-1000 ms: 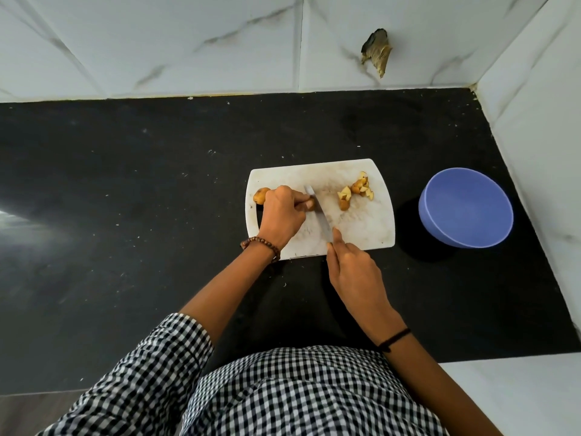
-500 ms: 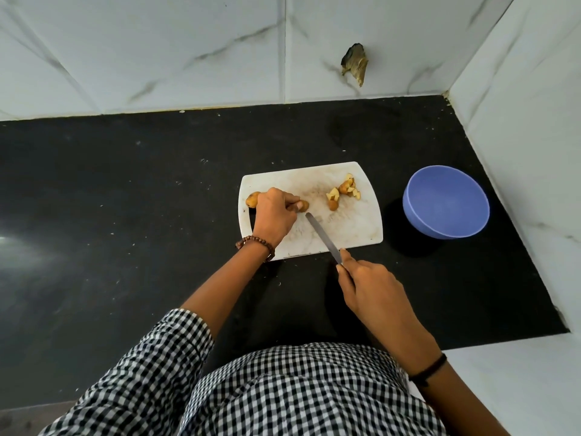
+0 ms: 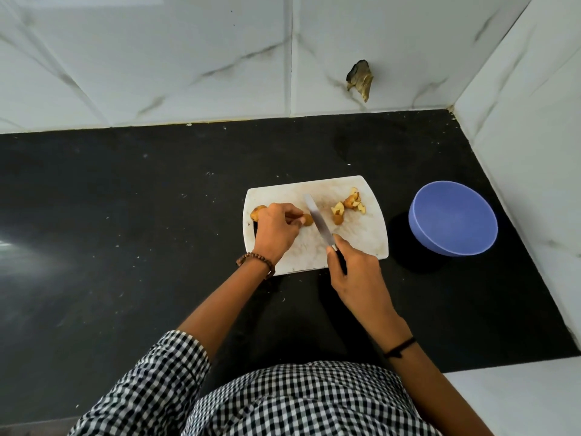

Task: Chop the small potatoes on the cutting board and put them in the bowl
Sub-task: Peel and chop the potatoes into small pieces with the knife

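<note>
Potato is pinched on the cutting board by the curled left hand, a knife is gripped by the right hand just beside it, chopped pieces lie beyond, and the bowl is set on the black counter below marble tiles.

A black countertop meets white marbled wall tiles (1 chipped spot).

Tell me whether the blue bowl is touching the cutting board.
Apart. The head view shows a strip of black counter between the bowl and the right edge of the cutting board.
</note>
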`<state>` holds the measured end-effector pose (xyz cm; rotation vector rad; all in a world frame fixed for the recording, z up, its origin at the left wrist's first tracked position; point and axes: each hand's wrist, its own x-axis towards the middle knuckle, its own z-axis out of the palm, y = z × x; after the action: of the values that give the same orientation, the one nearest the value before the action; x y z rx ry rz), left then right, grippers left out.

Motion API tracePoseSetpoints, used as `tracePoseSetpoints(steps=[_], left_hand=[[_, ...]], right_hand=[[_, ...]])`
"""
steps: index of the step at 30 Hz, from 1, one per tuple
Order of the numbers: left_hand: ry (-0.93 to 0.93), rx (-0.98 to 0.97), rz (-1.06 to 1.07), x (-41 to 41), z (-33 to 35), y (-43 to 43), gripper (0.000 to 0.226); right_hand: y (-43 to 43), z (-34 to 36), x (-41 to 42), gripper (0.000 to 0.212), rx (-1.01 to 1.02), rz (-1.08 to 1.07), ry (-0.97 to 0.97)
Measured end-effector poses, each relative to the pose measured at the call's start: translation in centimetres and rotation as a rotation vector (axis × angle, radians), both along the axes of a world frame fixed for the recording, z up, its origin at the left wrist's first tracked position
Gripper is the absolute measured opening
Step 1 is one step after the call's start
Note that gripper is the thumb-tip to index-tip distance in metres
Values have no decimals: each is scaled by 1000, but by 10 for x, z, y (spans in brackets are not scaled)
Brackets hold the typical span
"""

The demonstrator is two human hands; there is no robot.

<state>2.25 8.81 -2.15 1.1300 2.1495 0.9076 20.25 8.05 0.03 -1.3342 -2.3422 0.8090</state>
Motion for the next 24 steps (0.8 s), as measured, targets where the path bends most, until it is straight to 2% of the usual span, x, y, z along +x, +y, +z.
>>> tracePoseSetpoints(steps=[10,19,24], left_hand=[[-43,29,49,1,2,-2,16],[17,9,8,1,2,-1,18],[10,10,9,0,2,0,18]], right_hand=[[4,-12,-18,43,15,9,-27],[-7,-13,-27,52,85,36,-311],[-1,-17,-37,53,82,59,-376]])
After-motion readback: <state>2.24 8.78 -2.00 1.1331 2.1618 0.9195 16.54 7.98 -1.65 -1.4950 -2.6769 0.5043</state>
